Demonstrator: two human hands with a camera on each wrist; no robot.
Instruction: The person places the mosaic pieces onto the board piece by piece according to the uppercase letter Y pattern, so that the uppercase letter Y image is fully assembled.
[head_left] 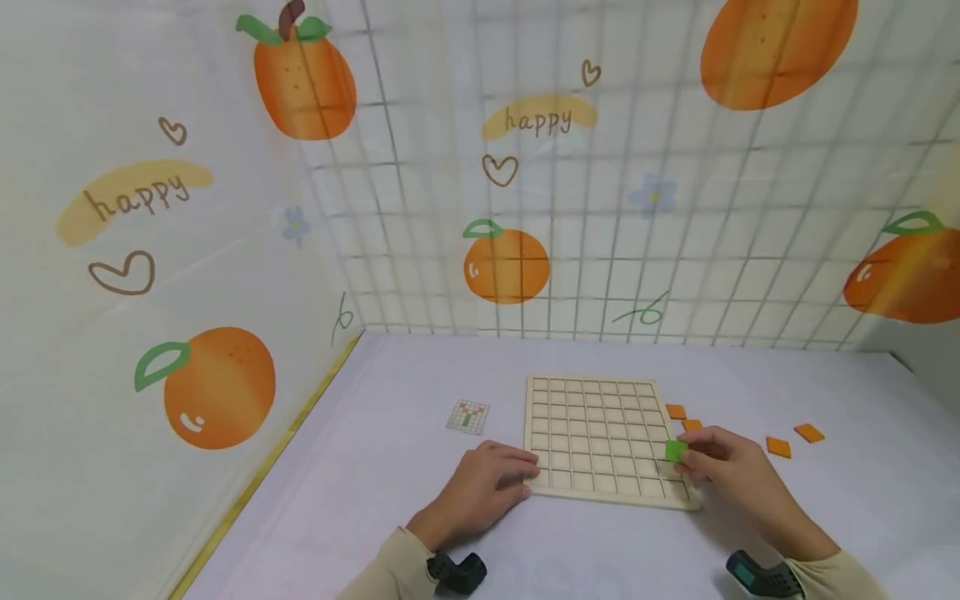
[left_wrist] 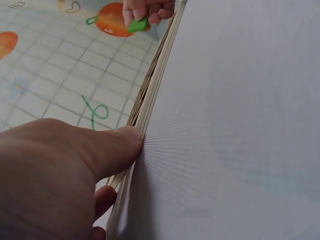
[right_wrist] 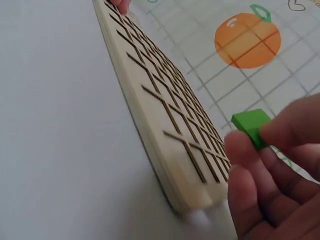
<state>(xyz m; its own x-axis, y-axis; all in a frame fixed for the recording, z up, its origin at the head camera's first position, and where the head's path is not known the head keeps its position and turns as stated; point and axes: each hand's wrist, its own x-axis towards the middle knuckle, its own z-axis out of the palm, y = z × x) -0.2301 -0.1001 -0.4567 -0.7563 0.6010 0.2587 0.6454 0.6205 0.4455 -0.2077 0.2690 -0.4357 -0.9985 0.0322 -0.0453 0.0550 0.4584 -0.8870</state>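
Observation:
A pale wooden grid board lies flat on the table, its squares marked off by dark lines. At its near left corner, my left hand holds the board, the thumb against the edge and the fingertips at the left side. Over the board's right edge, my right hand pinches a small green square tile between thumb and fingers. In the right wrist view the green tile is held tilted, apart from the board.
Several orange square tiles lie right of the board, one partly hidden by the right hand. Left of the board is a small pattern card with a coloured grid design. A printed curtain stands behind and at the left.

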